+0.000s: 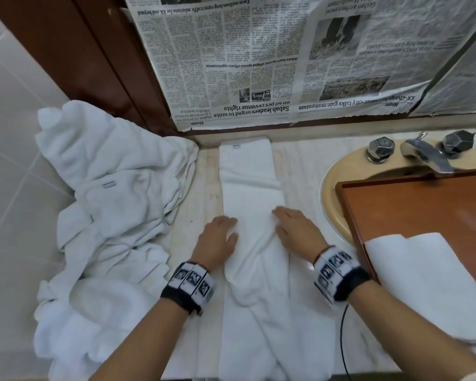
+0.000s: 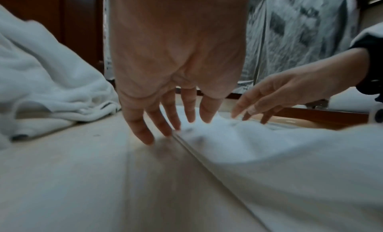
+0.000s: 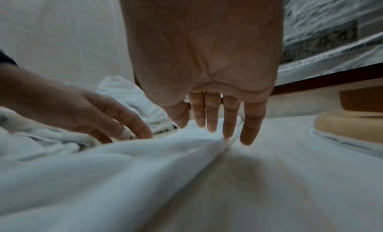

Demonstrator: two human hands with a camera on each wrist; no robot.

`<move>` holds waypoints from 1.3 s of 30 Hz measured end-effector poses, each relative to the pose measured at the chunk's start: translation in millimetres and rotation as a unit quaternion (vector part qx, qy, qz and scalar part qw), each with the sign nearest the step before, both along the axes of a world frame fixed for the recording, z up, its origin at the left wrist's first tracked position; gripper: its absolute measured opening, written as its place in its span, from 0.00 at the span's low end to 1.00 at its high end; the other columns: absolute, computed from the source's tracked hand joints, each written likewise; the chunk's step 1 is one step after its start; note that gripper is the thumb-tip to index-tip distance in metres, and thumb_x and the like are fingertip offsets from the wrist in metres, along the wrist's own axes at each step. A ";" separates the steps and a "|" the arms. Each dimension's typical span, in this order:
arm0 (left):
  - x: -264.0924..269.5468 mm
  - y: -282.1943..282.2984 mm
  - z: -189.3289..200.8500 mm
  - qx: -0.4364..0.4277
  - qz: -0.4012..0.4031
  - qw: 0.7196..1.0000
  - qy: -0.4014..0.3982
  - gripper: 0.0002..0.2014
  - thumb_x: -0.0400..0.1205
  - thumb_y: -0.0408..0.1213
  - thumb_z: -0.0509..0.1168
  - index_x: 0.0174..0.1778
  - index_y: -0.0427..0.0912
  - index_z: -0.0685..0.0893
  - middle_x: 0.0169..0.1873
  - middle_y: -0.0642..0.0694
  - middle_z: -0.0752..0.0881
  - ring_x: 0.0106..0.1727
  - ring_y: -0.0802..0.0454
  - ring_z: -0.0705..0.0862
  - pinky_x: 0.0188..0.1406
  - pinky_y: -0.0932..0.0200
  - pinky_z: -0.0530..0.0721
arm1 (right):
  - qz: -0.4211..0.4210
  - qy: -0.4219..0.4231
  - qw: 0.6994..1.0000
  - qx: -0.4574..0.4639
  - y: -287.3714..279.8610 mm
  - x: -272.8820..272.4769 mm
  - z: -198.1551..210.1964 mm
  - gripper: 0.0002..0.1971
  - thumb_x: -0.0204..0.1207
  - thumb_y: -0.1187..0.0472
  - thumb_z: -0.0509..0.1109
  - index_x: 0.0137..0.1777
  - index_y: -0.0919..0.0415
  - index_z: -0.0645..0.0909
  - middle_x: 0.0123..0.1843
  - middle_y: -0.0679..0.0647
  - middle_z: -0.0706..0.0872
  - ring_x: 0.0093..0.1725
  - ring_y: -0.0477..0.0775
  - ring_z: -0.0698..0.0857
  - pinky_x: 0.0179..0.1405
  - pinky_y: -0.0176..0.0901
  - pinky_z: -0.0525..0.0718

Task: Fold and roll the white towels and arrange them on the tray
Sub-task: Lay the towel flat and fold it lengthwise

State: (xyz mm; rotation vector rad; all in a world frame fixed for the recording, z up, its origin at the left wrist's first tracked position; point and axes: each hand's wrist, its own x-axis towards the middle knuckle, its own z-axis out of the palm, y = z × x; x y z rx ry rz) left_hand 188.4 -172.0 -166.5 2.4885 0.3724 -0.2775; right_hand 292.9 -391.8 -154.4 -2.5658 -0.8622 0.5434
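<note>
Our left hand [image 1: 219, 237] and right hand [image 1: 297, 232] lie spread flat on the folded towel [image 1: 252, 188]; its rumpled near end risks a lopsided roll.

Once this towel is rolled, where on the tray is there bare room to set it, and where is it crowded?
The tray is bare across its far part, toward the tap. Its near part is covered by a folded towel. The counter left of the strip towel is crowded by the towel pile.
</note>
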 end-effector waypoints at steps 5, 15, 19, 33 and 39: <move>-67.5 -1.7 4.4 -0.073 -0.076 0.994 -0.040 0.18 0.78 0.26 0.65 0.60 0.42 0.90 0.59 0.46 0.86 0.58 0.51 0.85 0.64 0.68 0.77 | -0.029 0.093 0.992 0.083 -32.2 -103.0 14.6 0.20 0.80 0.43 0.69 0.65 0.55 0.81 0.60 0.48 0.83 0.59 0.50 0.81 0.56 0.33 0.71; -103.7 -12.8 -11.1 -0.059 -0.095 0.990 -0.082 0.07 0.79 0.36 0.73 0.51 0.46 0.91 0.58 0.51 0.85 0.58 0.50 0.83 0.61 0.52 0.81 | -0.136 0.061 0.989 0.011 -42.2 -174.1 24.2 0.10 0.82 0.47 0.67 0.45 0.52 0.76 0.44 0.47 0.82 0.45 0.51 0.80 0.44 0.50 0.81; -104.5 -17.9 -4.0 -0.060 -0.089 0.990 -0.087 0.07 0.81 0.39 0.71 0.53 0.46 0.91 0.58 0.51 0.85 0.59 0.50 0.83 0.59 0.52 0.80 | -0.167 0.002 0.986 0.025 -45.1 -197.0 44.2 0.11 0.83 0.47 0.66 0.43 0.51 0.73 0.35 0.47 0.81 0.39 0.52 0.80 0.32 0.46 0.75; -110.1 -21.6 -6.9 -0.031 -0.078 0.992 -0.094 0.10 0.78 0.28 0.68 0.48 0.44 0.92 0.57 0.49 0.87 0.58 0.48 0.86 0.58 0.56 0.81 | -0.086 0.112 0.986 -0.088 10.7 -296.0 27.2 0.11 0.84 0.57 0.62 0.63 0.59 0.70 0.54 0.59 0.82 0.46 0.57 0.80 0.43 0.47 0.76; -117.3 -26.4 -8.7 -0.031 -0.046 0.993 -0.104 0.11 0.80 0.26 0.66 0.52 0.40 0.92 0.63 0.44 0.85 0.61 0.44 0.85 0.63 0.53 0.80 | -0.098 0.110 0.988 -0.036 9.3 -298.7 10.2 0.08 0.82 0.57 0.62 0.55 0.59 0.72 0.46 0.59 0.83 0.44 0.61 0.82 0.44 0.54 0.82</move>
